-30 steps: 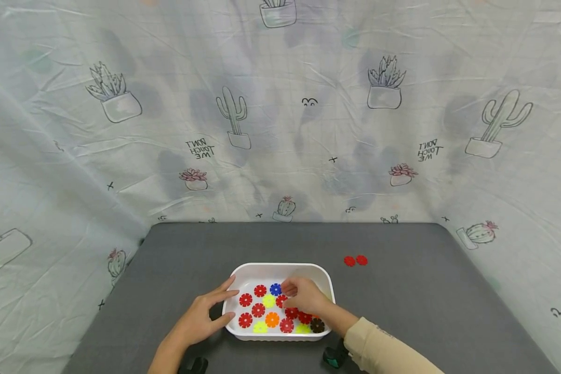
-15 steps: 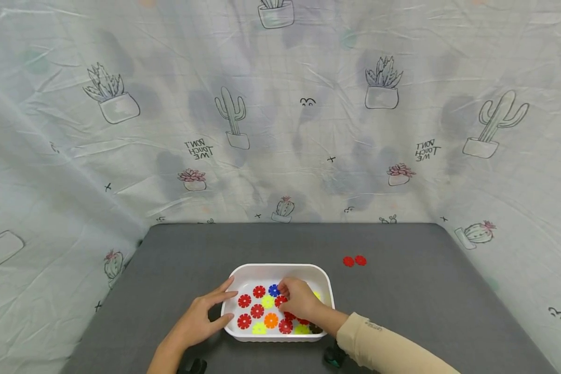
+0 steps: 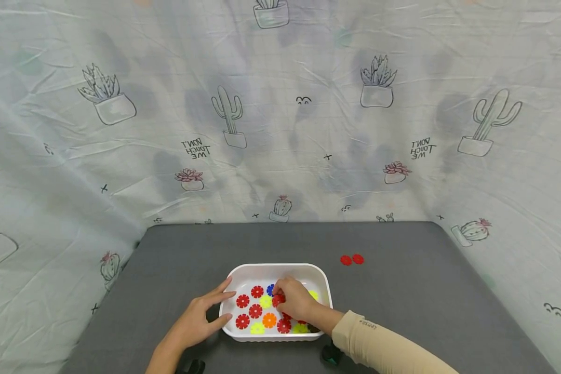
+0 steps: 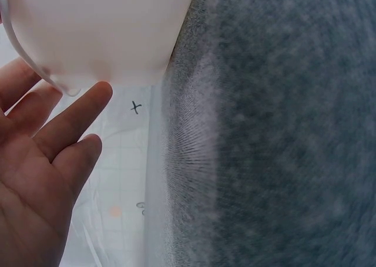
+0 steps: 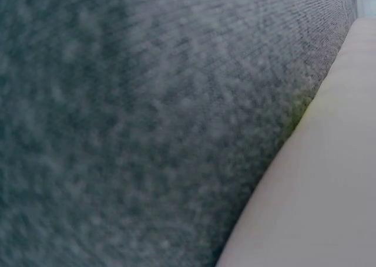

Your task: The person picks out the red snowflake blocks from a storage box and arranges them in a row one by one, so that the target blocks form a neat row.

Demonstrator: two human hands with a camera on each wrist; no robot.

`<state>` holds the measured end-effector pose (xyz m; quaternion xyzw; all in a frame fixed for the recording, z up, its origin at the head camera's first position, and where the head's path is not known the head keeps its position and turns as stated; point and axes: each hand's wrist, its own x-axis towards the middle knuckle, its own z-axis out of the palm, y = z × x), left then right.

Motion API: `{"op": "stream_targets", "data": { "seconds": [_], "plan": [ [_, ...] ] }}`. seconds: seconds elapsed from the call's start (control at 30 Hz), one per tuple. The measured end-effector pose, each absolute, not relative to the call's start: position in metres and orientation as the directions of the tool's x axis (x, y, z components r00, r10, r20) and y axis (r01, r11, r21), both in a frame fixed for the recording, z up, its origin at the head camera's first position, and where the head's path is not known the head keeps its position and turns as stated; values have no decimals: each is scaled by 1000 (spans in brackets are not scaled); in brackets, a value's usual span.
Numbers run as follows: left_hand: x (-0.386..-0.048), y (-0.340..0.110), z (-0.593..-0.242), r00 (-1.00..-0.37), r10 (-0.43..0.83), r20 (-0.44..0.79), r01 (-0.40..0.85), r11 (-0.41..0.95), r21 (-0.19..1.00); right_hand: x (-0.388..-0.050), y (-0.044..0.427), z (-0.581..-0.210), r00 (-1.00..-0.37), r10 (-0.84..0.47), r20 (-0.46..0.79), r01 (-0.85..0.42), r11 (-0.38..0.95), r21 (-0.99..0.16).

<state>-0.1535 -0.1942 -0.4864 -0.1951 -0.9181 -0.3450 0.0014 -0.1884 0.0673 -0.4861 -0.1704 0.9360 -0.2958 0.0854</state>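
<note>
In the head view a white plastic tray (image 3: 276, 268) holds red, yellow, blue and orange interlocking discs, with a dark one half hidden by the right wrist. My left hand (image 3: 194, 319) rests at the tray's left end, thumb and a finger over the rim. In the left wrist view, straight fingers (image 4: 76, 117) touch the tray's outer wall (image 4: 100, 32). My right hand (image 3: 296, 298) reaches into the tray, thumb and fingertips about a red disc (image 3: 278, 300). The fingers partly cover a blue disc (image 3: 270, 290). The right wrist view shows neither fingers nor discs.
Two red discs (image 3: 352, 259) lie together on the grey table (image 3: 402, 301), right of the tray. A cactus-print curtain (image 3: 280, 130) hangs behind and at both sides. Small black objects (image 3: 331, 354) sit below each forearm.
My right hand has shifted slightly left over the tray, its fingertips coming around the red disc and partly over the blue one. The left hand has kept its place at the tray's end.
</note>
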Motion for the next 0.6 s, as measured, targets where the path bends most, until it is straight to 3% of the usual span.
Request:
{"op": "stream_targets", "data": {
  "seconds": [0.3, 0.6],
  "plan": [
    [-153, -194, -487, -926, 349, 145, 358, 687, 633, -190, 69, -485, -921, -389, -20, -300, 742, -599],
    [-154, -194, -488, -927, 348, 142, 355, 688, 633, -193, 72, -485, -922, -383, -55, -224, 645, -731]
  ]
}}
